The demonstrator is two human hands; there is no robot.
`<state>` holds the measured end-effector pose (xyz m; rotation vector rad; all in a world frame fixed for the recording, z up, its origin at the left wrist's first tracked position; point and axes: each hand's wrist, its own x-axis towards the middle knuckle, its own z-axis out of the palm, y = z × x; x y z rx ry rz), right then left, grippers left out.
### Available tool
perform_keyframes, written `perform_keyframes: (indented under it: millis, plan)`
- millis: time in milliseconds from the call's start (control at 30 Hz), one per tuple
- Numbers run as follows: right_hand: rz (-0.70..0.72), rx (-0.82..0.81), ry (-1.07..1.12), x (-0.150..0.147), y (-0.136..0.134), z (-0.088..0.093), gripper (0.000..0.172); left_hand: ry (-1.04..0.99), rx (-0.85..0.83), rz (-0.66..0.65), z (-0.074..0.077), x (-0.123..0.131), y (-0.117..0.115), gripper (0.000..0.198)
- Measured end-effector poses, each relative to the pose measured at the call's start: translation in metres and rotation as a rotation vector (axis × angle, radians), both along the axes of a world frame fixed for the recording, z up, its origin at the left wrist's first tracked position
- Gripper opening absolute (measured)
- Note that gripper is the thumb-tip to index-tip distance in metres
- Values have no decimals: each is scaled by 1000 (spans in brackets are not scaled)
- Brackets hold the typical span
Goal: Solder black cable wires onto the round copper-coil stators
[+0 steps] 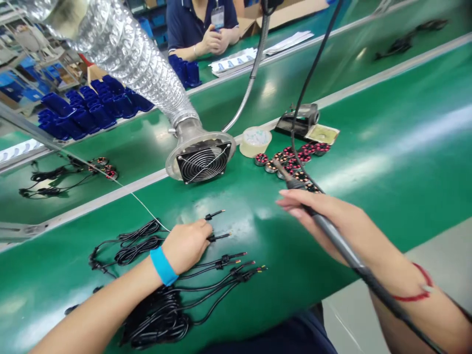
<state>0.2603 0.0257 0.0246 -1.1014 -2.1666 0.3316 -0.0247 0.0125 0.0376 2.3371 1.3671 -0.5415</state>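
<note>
My left hand (187, 244), with a blue wristband, is closed in a pinch on a black cable (220, 237) whose stripped end lies on the green belt. More black cables (228, 268) lie in a row just below it, and a coiled bundle (162, 319) sits nearer me. My right hand (324, 221) grips a soldering iron (295, 184) like a pen, tip pointing up-left toward small copper-wound coils (295, 160). A thin solder wire (143, 206) runs from the upper left down to my left hand.
A fume-extractor fan (202, 160) on a silver flexible duct stands behind the cables. A plastic cup (254, 141) and a soldering stand with sponge (309, 125) sit by the coils. A person in a dark shirt (202, 29) sits across. Blue parts (88, 110) are piled far left.
</note>
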Motion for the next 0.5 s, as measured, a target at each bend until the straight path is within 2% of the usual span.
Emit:
perform_keyframes:
  millis: [100, 200, 300, 400, 500]
  plan:
    - [-67, -52, -3, 29, 4, -3, 30, -26, 50, 52, -2, 2, 1, 13]
    - [-67, -18, -86, 39, 20, -12, 25, 9, 52, 56, 2, 5, 3, 13]
    - [-71, 90, -246, 33, 48, -23, 22, 11, 74, 106, 7, 5, 8, 20]
    - [-95, 100, -357, 22, 77, -34, 27, -8, 60, 171, 8, 0, 16, 27]
    - [-119, 93, -468, 15, 95, -38, 27, -97, -27, 181, 3, -3, 18, 22]
